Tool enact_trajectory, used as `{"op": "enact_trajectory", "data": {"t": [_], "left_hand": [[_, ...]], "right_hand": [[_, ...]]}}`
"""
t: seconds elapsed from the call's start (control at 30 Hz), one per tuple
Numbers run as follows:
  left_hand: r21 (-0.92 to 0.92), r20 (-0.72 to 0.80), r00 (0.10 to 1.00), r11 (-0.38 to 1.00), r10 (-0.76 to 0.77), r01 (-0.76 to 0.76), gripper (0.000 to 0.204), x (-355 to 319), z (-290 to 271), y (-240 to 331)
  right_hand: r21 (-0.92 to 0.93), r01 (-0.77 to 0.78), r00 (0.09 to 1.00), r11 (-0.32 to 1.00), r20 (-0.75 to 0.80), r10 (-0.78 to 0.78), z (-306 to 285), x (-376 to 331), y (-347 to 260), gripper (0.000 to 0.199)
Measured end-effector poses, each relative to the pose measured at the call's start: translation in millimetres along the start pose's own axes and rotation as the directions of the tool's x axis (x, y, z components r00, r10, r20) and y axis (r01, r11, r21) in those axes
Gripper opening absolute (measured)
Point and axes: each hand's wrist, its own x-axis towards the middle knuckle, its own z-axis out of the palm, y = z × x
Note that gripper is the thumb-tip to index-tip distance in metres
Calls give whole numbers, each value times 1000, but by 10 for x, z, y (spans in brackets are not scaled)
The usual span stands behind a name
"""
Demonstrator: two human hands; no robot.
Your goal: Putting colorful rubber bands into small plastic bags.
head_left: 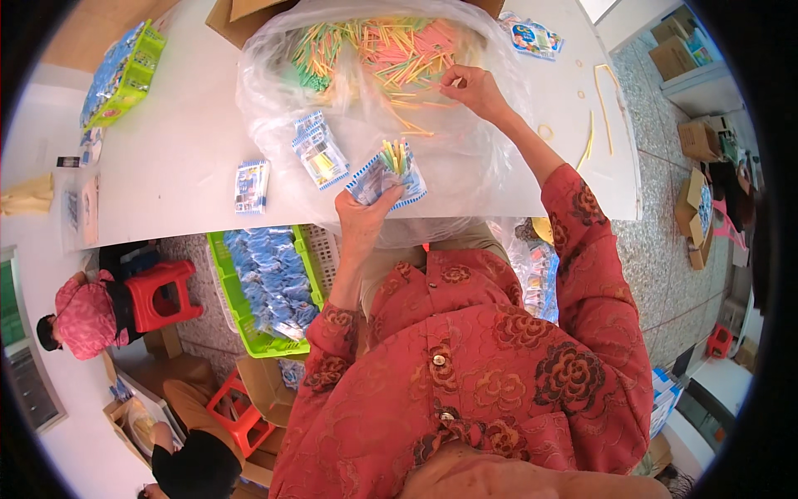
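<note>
My left hand is closed round a blue-and-white packet above the near table edge. Thin yellow, green and pink sticks poke out of the packet's open top. At the near right side of a heap of coloured sticks, my right hand has its fingers pinched together. Whatever lies between those fingertips is too small to make out. The heap rests on a clear plastic bag spread over the table. Left of my left hand lie some flat packets, with another packet farther left.
A green basket of packets stands at the table's far left. Below the edge is a green crate full of blue packets. More packets and loose yellow strips lie at right. Two people sit near red stools at lower left.
</note>
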Motion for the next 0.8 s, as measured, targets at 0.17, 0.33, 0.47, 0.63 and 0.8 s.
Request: {"op": "enact_trajectory", "data": {"t": [0.17, 0.33, 0.47, 0.63, 0.8], "left_hand": [[-15, 8, 1000, 1000, 2, -2, 32, 13, 31, -24], [-10, 3, 1000, 1000, -3, 3, 31, 9, 19, -15], [8, -4, 1000, 1000, -17, 17, 30, 15, 19, -19], [19, 9, 1000, 1000, -15, 15, 31, 17, 37, -23], [-5, 15, 1000, 1000, -4, 4, 31, -7, 58, -7]], "right_hand": [[334, -113, 992, 936, 95, 85, -1, 14, 134, 9], [446, -209, 978, 870, 107, 180, -53, -74, -222, 7], [628, -116, 991, 770, 129, 44, -169, -320, -868, 5], [735, -24, 980, 678, 152, -130, -159, -587, -1321, 4], [477, 222, 945, 850, 109, -308, -62, -671, -1303, 12]]}}
